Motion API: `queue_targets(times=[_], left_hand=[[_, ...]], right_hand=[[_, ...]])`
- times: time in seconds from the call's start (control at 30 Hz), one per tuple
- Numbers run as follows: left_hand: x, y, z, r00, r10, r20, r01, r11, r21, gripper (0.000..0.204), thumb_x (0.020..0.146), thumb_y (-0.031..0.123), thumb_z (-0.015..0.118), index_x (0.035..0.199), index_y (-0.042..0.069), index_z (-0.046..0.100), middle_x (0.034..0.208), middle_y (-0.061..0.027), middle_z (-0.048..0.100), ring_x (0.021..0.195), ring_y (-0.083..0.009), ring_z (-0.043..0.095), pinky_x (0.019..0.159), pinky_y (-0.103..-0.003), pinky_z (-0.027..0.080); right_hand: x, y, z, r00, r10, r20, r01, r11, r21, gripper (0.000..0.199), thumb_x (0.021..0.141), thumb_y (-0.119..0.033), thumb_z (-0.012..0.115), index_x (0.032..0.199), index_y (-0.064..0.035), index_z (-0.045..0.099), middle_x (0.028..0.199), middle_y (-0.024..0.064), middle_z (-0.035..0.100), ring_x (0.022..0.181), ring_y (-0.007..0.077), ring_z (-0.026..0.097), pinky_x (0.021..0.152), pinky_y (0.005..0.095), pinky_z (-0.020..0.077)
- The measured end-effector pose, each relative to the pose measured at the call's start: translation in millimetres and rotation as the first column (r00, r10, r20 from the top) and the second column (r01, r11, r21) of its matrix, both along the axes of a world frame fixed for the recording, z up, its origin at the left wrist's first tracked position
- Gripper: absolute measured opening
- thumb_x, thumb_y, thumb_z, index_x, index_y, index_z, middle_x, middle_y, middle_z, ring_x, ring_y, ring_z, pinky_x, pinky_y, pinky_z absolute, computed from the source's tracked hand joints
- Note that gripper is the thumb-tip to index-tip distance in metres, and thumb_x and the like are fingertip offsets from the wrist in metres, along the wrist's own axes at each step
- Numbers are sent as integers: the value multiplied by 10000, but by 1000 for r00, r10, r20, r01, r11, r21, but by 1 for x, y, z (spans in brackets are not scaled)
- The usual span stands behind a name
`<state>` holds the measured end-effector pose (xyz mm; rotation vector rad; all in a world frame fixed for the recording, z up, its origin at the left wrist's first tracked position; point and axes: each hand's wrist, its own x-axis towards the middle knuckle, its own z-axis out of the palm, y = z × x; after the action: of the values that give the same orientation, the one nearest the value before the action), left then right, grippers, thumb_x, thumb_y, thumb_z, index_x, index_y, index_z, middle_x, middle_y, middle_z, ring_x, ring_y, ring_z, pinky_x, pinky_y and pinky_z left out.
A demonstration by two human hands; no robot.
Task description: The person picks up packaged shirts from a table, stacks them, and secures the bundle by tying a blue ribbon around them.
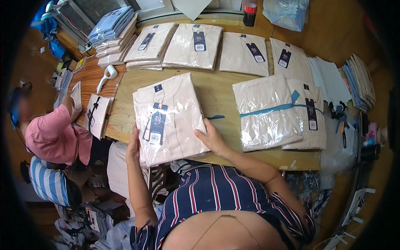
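Between my two hands is a stack of folded cream shirts [179,112] in clear plastic bags, with a dark blue hang tag on the top one. My left hand [133,143] grips the stack's left edge, fingers partly hidden behind it. At the right edge, my right hand [210,137] has its thumb on top and its fingers around the side. The stack is tilted over the near edge of the table. A teal strip [216,117] sticks out beyond its right side. To the right lies a bagged shirt bundle [266,129] tied with a teal band.
Several bagged cream shirts [193,46] line the back of the wooden table [225,89]. A pile of blue shirts [110,25] tops the far-left stack. A white handheld device [109,75] lies at left. A person in pink [58,133] works there. Scissors [343,129] lie at right.
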<state>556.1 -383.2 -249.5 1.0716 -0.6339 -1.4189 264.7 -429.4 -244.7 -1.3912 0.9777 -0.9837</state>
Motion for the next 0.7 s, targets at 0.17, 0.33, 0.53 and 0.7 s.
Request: queue_targets(times=[0.17,0.33,0.53,0.7], left_hand=[[0,-9,13,990,-62,130,48,993,108,516,839,198,400,1265,8,179,1222,-135,345,1073,-183,398,881,-271,344],[1,-15,19,977,-87,197,75,995,68,529,842,153,368,1283,7,116,1263,-137,291,1086,-181,381,885,-261,330],[-5,-10,23,991,-9,131,-15,982,188,525,831,234,345,1282,32,168,1273,-133,285,1110,-181,356,899,-256,310],[11,-8,44,717,292,633,-280,952,-122,419,856,282,381,1166,-1,377,1055,-100,505,882,-146,511,796,-279,401]], right_hand=[[-16,-15,29,836,252,-487,-275,961,25,427,759,-340,527,962,25,435,970,257,481,858,355,507,712,388,403],[-5,-48,-2,998,6,69,-22,971,240,746,761,-394,532,1254,17,152,1219,183,344,1073,259,397,878,321,331],[35,-26,7,981,112,157,-155,942,297,795,753,-294,568,1292,-45,39,1299,131,202,1189,223,210,954,304,216],[-3,-49,10,998,-58,19,52,969,240,646,711,-121,580,1255,-95,232,1276,128,247,1169,263,248,947,358,206]])
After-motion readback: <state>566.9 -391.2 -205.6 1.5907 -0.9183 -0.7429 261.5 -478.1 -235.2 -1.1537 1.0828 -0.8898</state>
